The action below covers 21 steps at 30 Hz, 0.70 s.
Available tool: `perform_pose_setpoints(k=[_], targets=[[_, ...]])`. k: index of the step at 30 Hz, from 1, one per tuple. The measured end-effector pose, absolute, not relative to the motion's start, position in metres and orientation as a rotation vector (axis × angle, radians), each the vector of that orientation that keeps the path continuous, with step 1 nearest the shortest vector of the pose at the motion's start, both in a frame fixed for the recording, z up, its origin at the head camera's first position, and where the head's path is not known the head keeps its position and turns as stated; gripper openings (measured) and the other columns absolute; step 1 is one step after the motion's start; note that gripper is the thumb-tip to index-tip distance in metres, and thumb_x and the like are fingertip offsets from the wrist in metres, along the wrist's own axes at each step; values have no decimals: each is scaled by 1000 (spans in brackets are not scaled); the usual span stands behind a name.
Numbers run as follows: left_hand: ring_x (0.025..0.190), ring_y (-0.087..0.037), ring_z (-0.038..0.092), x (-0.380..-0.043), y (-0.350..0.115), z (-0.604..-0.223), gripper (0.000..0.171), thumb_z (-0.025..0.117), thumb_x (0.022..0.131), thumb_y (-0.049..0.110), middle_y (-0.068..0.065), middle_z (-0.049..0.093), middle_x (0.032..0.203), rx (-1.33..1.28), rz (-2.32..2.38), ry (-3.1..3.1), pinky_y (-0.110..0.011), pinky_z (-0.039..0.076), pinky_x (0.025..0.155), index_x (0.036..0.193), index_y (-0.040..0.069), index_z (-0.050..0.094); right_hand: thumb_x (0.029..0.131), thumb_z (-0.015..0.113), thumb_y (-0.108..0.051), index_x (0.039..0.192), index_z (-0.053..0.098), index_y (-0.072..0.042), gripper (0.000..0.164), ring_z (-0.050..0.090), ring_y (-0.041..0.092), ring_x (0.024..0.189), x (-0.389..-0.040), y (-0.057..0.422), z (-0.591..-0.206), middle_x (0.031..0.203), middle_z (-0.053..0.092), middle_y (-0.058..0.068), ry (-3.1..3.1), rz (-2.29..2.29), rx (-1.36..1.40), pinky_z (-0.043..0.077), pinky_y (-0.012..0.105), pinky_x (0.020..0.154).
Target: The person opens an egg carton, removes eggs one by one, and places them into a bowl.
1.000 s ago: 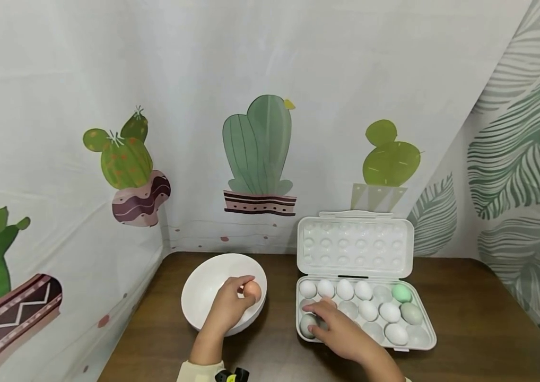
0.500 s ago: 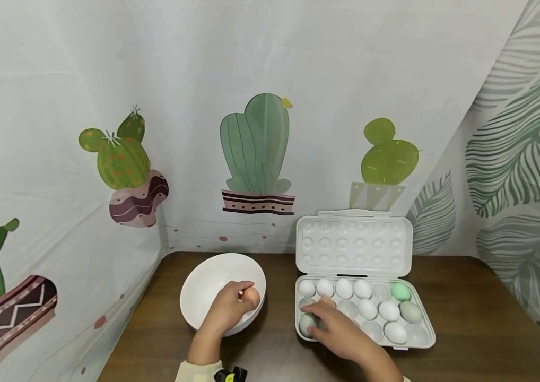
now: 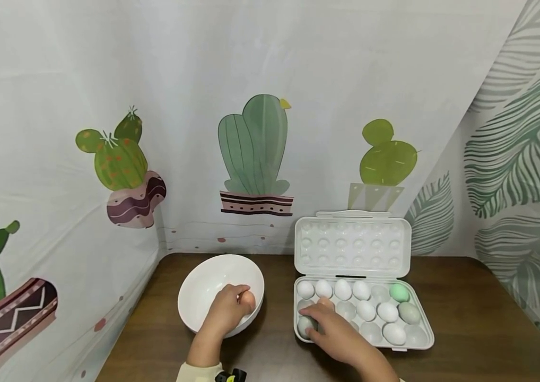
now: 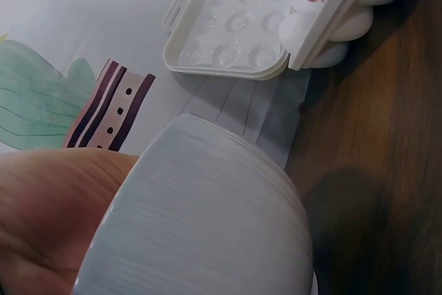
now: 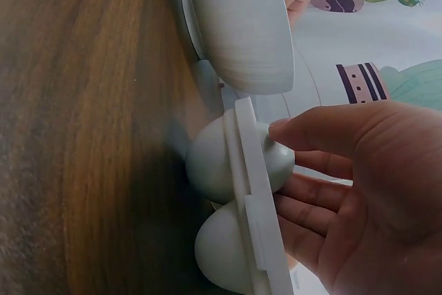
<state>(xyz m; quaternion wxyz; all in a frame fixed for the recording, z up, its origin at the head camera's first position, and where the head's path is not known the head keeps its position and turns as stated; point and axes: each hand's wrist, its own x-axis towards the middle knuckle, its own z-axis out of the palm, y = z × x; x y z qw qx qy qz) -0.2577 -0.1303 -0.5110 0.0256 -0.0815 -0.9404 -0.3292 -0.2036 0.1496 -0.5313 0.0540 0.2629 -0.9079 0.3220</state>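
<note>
My left hand point(image 3: 226, 309) reaches over the near rim of a white bowl point(image 3: 196, 293) and pinches an orange-brown egg point(image 3: 248, 301) inside it, near the right wall. In the left wrist view, the outside of the bowl point(image 4: 207, 212) hides the egg and most of the fingers. At the egg box's front left corner, my right hand point(image 3: 339, 331) holds a pale grey-green egg point(image 3: 305, 325) sitting in its hollow. The right wrist view has the thumb on one side of that egg point(image 5: 280, 160) and fingers on the other.
The white egg box point(image 3: 425, 339) stands with its lid point(image 3: 353, 246) raised at the back. Several white eggs point(image 3: 343, 289), a green egg point(image 3: 399, 292) and an orange-brown egg point(image 3: 327, 303) sit in it. A printed cloth point(image 3: 327, 106) hangs behind the wooden table point(image 3: 466, 307).
My left hand has sunk a little lower into the bowl with the orange-brown egg. My right hand stays at the grey-green egg, and the view has shifted slightly.
</note>
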Motion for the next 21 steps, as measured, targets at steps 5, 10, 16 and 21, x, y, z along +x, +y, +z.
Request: perform_pose_setpoints(k=[5, 10, 16, 21], targets=[[103, -38, 65, -255, -129, -509, 45, 70, 78, 9, -19, 69, 107, -196, -1003, -2916, -52, 50, 95, 122, 0, 70, 94, 66, -15, 128, 65, -9, 35, 63, 26, 120, -203, 147, -529, 128, 67, 7, -2802, 980, 764, 50, 42, 102], [109, -44, 65, -253, -128, -511, 42, 61, 85, 9, -26, 69, 111, -155, -961, -2912, -55, 49, 98, 125, -5, 66, 95, 66, -17, 128, 65, -10, 34, 63, 26, 121, -202, 146, -529, 129, 67, 7, -2813, 956, 754, 51, 43, 101], [109, -45, 65, -254, -127, -513, 42, 57, 87, 10, -28, 69, 112, -101, -917, -2927, -55, 49, 98, 126, -6, 64, 95, 66, -18, 129, 65, -10, 35, 63, 27, 122, -201, 145, -529, 130, 66, 7, -2826, 940, 748, 51, 44, 101], [108, -46, 65, -255, -127, -513, 42, 58, 86, 9, -30, 68, 110, -103, -926, -2905, -55, 50, 98, 124, -7, 66, 94, 66, -15, 129, 64, -9, 36, 63, 27, 120, -200, 144, -528, 129, 65, 8, -2825, 925, 759, 52, 43, 100]])
